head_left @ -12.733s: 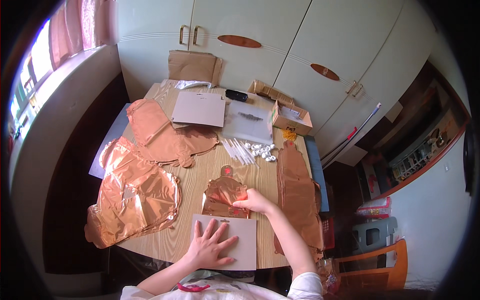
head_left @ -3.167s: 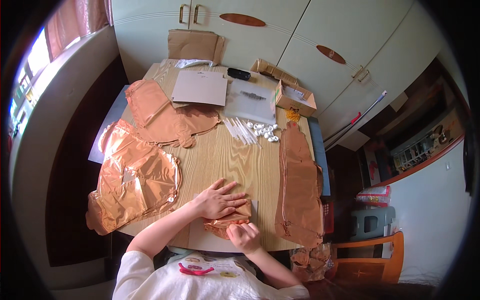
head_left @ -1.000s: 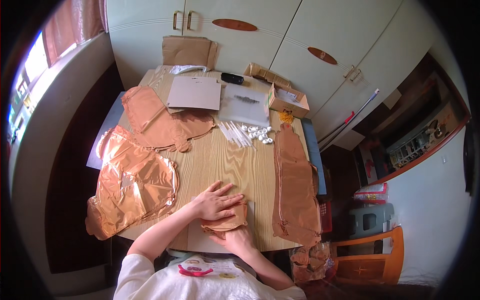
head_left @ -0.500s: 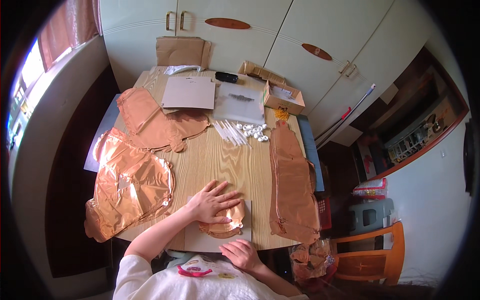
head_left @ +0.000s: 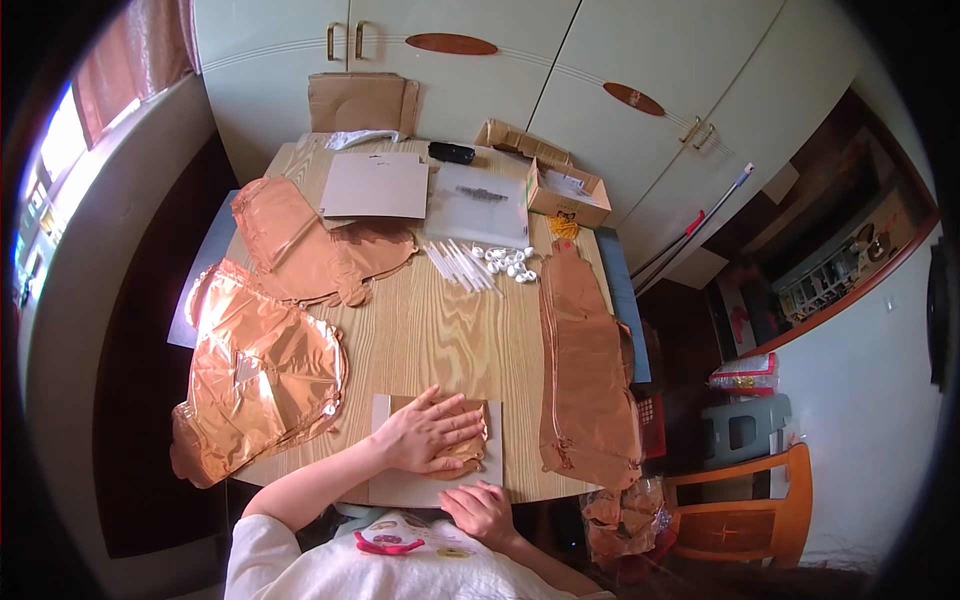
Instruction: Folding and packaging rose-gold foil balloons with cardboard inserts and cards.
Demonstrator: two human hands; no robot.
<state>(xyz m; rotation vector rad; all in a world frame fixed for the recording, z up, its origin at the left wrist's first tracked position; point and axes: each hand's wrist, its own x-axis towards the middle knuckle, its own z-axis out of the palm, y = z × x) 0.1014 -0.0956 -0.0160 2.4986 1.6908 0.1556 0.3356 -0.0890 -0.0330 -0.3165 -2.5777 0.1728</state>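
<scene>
A home, by its pink curtain (head_left: 130,70), cupboards (head_left: 470,90), wooden chair (head_left: 730,535)

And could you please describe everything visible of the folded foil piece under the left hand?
The folded foil piece is copper-coloured, shiny and creased, and looks like thin metallic film. It lies flat as a small, compact bundle with an uneven lower edge, resting on a plain greyish card. The left hand lies palm down across it, hiding much of its surface.

The wooden surface (head_left: 440,330) has shiny copper foil sheets (head_left: 265,380) on the left, a long foil pile (head_left: 590,380) on the right, white sticks (head_left: 462,268), small white pieces (head_left: 512,264) and, in front, a gray card (head_left: 398,488).
</scene>
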